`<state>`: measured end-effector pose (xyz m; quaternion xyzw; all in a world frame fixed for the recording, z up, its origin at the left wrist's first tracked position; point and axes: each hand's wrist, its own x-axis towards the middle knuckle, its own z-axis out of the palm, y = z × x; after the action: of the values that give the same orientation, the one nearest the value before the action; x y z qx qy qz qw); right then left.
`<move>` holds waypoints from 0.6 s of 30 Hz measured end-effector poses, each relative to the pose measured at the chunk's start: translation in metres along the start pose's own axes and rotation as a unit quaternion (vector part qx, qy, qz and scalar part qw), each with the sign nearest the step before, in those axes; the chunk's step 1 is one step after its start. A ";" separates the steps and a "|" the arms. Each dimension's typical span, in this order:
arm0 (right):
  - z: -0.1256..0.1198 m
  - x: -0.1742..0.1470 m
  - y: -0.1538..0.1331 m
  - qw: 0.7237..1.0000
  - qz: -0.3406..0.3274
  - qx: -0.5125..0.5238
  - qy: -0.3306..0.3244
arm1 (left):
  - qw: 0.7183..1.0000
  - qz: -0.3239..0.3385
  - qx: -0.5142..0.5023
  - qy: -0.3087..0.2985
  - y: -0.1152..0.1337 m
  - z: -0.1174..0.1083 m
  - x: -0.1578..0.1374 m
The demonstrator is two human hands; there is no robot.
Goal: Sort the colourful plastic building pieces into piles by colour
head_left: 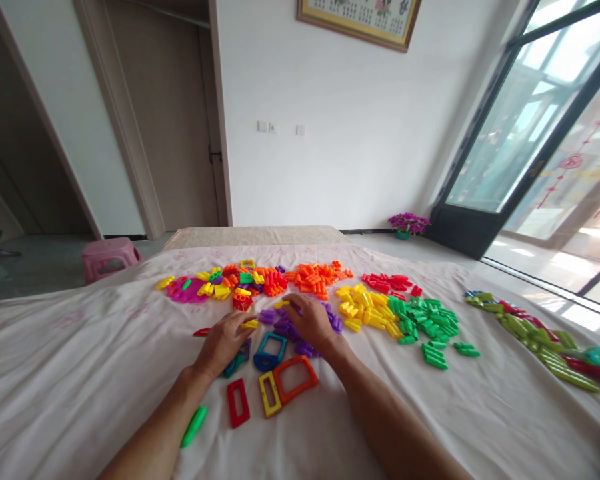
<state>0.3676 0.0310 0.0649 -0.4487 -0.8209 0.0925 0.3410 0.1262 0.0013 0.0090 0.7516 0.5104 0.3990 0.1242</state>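
Note:
My left hand (224, 341) is closed, with a small yellow plastic block (250, 325) at its fingertips. My right hand (310, 321) pinches another yellow block (281, 304) between thumb and fingers. Under and around my right hand lies a pile of purple blocks (283, 325), partly hidden by it. Just beyond the hands is a red block (243, 300) beside a mixed, many-coloured heap (221, 291). Nearer to me lie a blue frame piece (270, 351), an orange frame (307, 383), a yellow frame (270, 395) and a red frame (239, 403).
Sorted piles of orange (316, 279), red (387, 283), yellow (367, 309) and green blocks (426, 319) spread rightward on the pale cloth (380, 407). Long olive-green pieces (527, 335) lie at far right. A green stick (194, 427) is by my left forearm. A pink stool (111, 259) stands beyond.

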 end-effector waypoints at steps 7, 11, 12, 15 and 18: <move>-0.046 0.011 0.060 0.966 0.208 -0.120 0.094 | 0.996 -0.029 0.073 -0.037 -0.012 -0.004 0.002; -0.072 0.004 0.084 0.931 0.303 -0.168 0.119 | 0.994 -0.046 0.086 -0.048 -0.015 -0.003 0.003; -0.077 0.001 0.088 0.923 0.320 -0.172 0.128 | 0.993 -0.051 0.091 -0.048 -0.016 -0.003 0.003; -0.082 -0.003 0.095 0.912 0.337 -0.163 0.165 | 0.992 -0.048 0.104 -0.046 -0.020 -0.002 0.002; -0.073 -0.001 0.093 0.932 0.287 -0.125 0.183 | 0.992 -0.034 0.113 -0.034 -0.022 -0.001 0.002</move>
<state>0.4774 0.0728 0.0763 -0.7130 -0.5856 -0.0006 0.3857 0.1107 0.0129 -0.0027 0.7559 0.5731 0.3089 0.0691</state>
